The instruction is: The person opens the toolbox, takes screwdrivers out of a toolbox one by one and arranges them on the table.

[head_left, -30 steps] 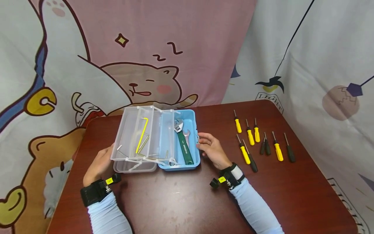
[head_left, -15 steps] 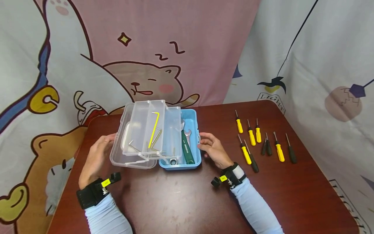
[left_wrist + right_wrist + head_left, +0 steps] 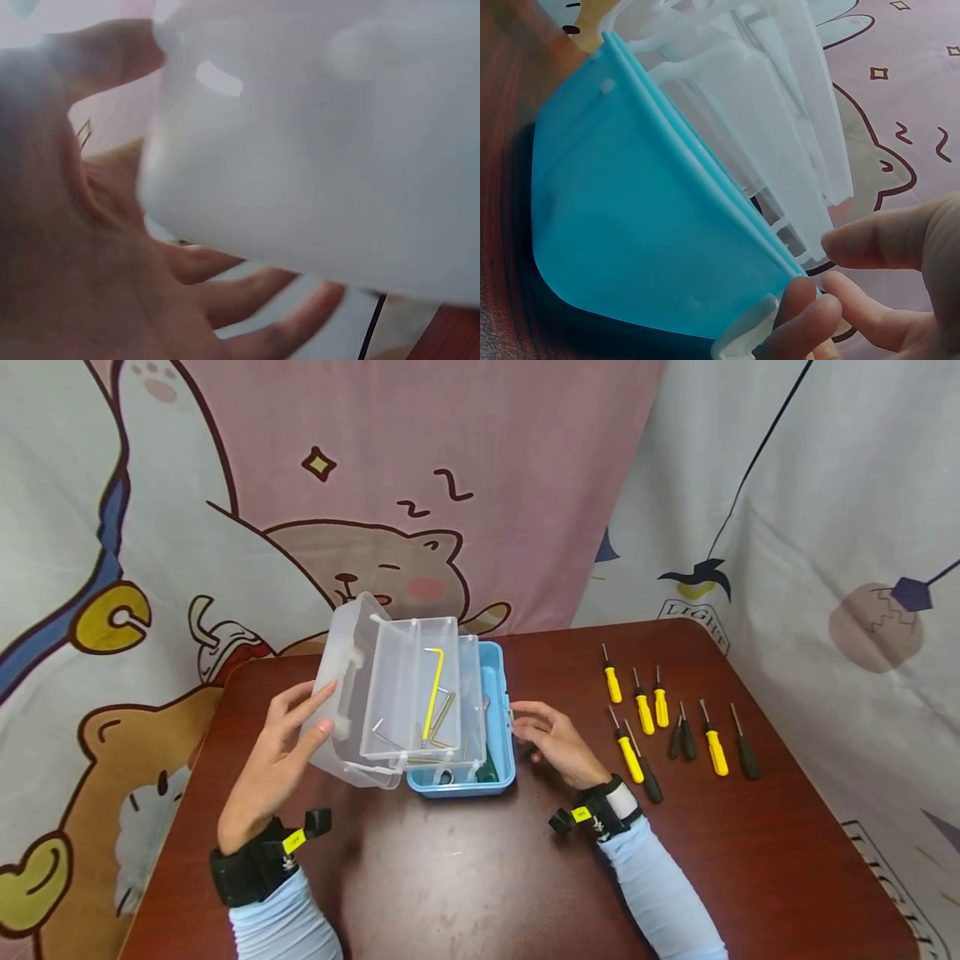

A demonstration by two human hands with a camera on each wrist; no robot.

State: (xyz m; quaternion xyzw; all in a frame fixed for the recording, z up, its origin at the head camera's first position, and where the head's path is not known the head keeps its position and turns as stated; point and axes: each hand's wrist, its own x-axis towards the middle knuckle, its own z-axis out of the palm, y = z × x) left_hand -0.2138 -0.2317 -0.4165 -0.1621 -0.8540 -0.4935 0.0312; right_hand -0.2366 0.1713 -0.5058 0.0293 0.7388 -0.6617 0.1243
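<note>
A toolbox has a light blue base [image 3: 495, 681] and a cloudy clear lid [image 3: 343, 647], tilted up on its left side. My left hand [image 3: 262, 768] touches the lid's outer side with spread fingers; the lid fills the left wrist view. Clear stepped trays [image 3: 393, 652] stand over the base, holding a yellow hex key [image 3: 434, 693] and several metal hex keys. Below them, a green-handled adjustable wrench [image 3: 487, 770] is mostly hidden. My right hand [image 3: 562, 747] touches the base's right side, fingertips at the white latch [image 3: 744, 330] in the right wrist view.
Several screwdrivers lie on the right of the dark red table [image 3: 465, 893]; one has a yellow handle [image 3: 716, 753], another a black handle [image 3: 747, 756]. A cartoon-printed curtain [image 3: 540, 485] hangs behind the table.
My left hand has raised the lid from lying low at the left to a steep tilt. The trays have swung right over the base, covering more of the wrench. My right hand stays put.
</note>
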